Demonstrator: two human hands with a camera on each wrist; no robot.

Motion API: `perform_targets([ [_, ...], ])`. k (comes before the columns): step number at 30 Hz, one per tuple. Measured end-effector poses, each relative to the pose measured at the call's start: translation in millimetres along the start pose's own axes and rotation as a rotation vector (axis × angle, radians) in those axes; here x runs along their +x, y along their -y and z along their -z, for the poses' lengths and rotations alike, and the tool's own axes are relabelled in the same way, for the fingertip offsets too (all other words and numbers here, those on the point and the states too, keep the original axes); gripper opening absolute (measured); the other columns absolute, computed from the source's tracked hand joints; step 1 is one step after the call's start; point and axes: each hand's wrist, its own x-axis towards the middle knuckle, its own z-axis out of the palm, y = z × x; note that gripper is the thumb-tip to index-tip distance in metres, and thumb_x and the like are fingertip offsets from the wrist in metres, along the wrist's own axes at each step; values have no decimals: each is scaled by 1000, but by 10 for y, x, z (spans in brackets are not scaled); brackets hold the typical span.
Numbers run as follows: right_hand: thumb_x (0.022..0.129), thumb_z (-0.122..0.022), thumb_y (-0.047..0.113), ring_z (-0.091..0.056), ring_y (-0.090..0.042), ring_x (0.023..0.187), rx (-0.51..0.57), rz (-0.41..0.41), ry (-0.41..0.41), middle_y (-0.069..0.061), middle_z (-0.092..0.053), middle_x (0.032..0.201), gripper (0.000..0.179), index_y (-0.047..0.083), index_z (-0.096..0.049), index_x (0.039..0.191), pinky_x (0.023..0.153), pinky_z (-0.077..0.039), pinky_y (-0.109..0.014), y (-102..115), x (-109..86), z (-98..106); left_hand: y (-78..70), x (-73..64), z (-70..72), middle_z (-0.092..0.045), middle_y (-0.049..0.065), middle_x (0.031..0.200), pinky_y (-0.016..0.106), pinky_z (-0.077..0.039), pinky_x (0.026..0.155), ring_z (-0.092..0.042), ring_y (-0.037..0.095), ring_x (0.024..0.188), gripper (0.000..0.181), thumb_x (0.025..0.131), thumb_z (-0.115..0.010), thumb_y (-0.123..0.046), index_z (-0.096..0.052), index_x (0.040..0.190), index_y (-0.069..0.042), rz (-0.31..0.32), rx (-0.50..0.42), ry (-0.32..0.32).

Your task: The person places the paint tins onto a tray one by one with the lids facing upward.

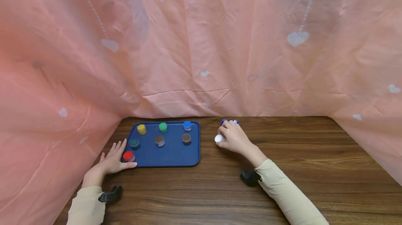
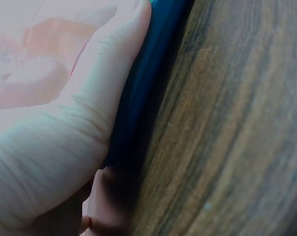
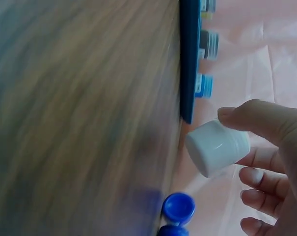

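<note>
Between thumb and fingertips my right hand (image 1: 233, 137) pinches a small white paint jar (image 3: 214, 147), lifted and tilted above the table to the right of the blue tray (image 1: 176, 158). Two dark-blue paint jars (image 3: 178, 208) stand just beyond this hand, mostly covered by it in the head view. At the tray's left front corner my left hand (image 1: 113, 158) lies with fingers straight and spread along the side. Its thumb stretches along the front rim, beside a red-lidded paint jar (image 1: 128, 156).
On the tray stand more paint jars: yellow (image 1: 141, 129), green (image 1: 163, 127), blue (image 1: 187, 126), dark green (image 1: 135, 144), brown (image 1: 160, 141) and dark brown (image 1: 186, 139). A pink curtain (image 1: 235, 61) hangs behind and beside the wooden table (image 1: 188, 197).
</note>
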Motion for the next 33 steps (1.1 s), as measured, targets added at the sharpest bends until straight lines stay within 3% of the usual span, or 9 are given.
perform_targets([
  [15,74,-80,37,-49,-19,85,77,48,-21,0,-54,88,30,14,-65,85,69,-37,-30,450,230,22,24,29,-14,-3,35,158,80,8,102,5,52,146,130,70,-66,-76,-1,156,-3,2,0,-2],
  [33,77,-78,39,-50,-19,90,203,59,-17,0,-58,95,29,15,-67,90,75,-41,-32,1059,517,-86,15,18,-14,-2,35,158,80,8,102,5,52,147,130,71,-66,-76,-1,156,-3,-1,2,0],
])
